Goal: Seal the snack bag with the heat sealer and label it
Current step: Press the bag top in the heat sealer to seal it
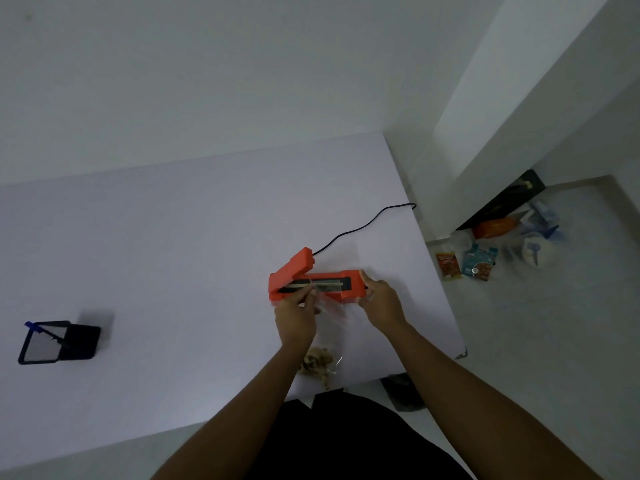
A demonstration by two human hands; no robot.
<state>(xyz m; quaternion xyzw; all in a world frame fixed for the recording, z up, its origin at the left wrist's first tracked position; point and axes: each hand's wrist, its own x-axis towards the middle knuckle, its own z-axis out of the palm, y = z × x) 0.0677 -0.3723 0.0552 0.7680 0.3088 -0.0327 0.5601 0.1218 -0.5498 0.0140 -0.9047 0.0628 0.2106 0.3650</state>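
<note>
Risk: clear plastic snack bag [330, 306], mouth pinched by left hand [298, 315] over open orange heat sealer [349, 277] near white worktop [173, 237] right edge, could wrinkle, sealing badly; right hand [381, 297] grips sealer's end.

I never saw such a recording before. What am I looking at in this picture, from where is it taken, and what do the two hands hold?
There is no machine here. A person wears a camera on the head, so the one picture looks down at their own arms. On the white table lies an orange heat sealer, its lid raised at the left end, with a black cable running away from it. A clear snack bag lies with its top across the sealing strip; the snacks sit at its near end. The left hand pinches the bag's top. The right hand grips the sealer's right end. Far to the left stands a black mesh pen holder.
</note>
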